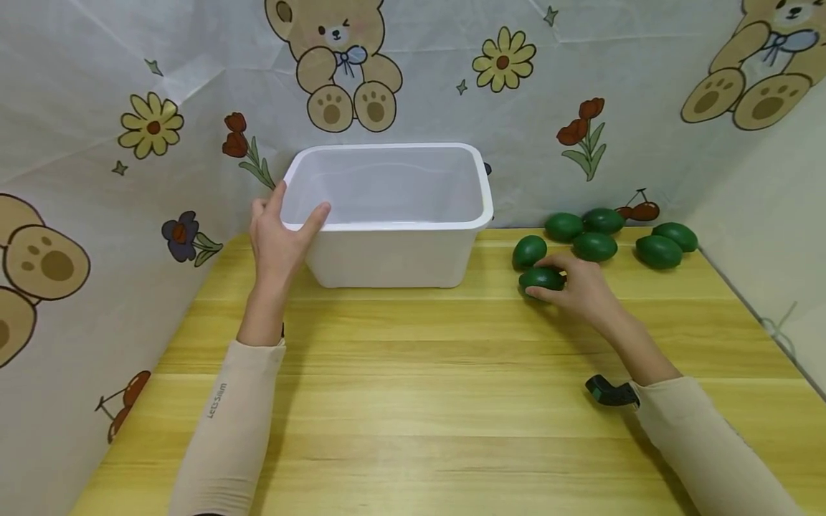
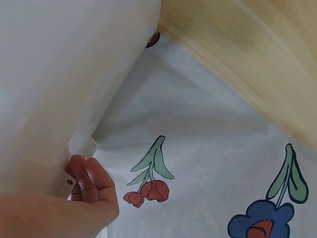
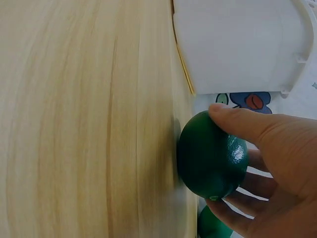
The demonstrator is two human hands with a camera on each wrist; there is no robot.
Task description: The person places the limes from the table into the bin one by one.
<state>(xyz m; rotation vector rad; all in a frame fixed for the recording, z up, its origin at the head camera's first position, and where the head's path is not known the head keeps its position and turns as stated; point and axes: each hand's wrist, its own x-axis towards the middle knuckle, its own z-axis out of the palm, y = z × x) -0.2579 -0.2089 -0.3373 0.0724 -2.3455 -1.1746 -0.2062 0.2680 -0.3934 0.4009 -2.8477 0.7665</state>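
A white plastic bin (image 1: pixel 387 258) stands at the back of the wooden table. My left hand (image 1: pixel 277 233) grips its left front corner, thumb over the rim; in the left wrist view the fingers (image 2: pixel 89 181) curl at the rim. With thumb and fingers, my right hand (image 1: pixel 581 290) holds a glossy dark green oval fruit (image 1: pixel 540 280), low at the tabletop, right of the bin. The right wrist view shows this fruit (image 3: pixel 210 156) between thumb and fingertips, a small stem mark at one end. Another green fruit (image 1: pixel 529 252) lies just behind it.
Several more green fruits (image 1: pixel 595 246) lie behind the right hand, two of them (image 1: pixel 658 252) farther right. A white cloth (image 1: pixel 426 93) printed with bears and flowers hangs behind the table (image 1: pixel 413 401) and along its left side. A pale wall borders the right edge.
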